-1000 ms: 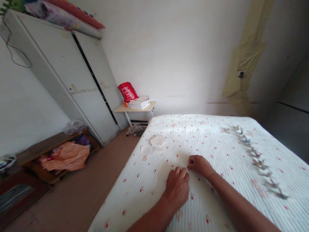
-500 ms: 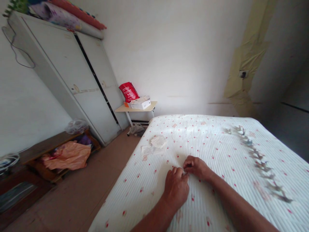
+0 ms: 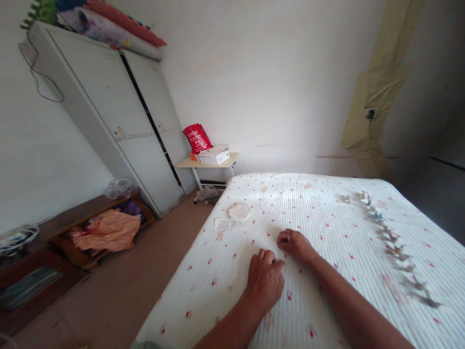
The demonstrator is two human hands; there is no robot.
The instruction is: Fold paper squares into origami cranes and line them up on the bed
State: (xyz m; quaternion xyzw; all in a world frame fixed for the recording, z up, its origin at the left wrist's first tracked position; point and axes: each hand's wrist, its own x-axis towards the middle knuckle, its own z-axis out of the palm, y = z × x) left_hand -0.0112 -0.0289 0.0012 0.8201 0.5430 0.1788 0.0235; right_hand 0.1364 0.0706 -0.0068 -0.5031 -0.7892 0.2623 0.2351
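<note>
My left hand (image 3: 266, 278) rests low over the white, red-spotted bed cover (image 3: 203, 300), its fingers curled downward. Just beyond it to the right, my right hand (image 3: 296, 246) is closed with thumb and fingertips together. A small gap separates the two hands. Whatever is between the fingers of either hand is hidden or too small to name. Ahead and to the left lie several printed paper pieces (image 3: 240, 212), partly overlapping. Along the right side of the bed runs a line of several small folded paper shapes (image 3: 394, 250), blurred in detail.
Past the bed's far left corner stands a small table (image 3: 183, 164) bearing a red bag (image 3: 197, 138) and a white box (image 3: 217, 158). A grey cabinet (image 3: 98, 97) leans in view at left. Below it, a wooden bench (image 3: 69, 213) holds an orange plastic bag (image 3: 107, 231).
My right hand has drawn slightly up and away from my left, so the fingertips that met are now apart. The view has shifted a little.
</note>
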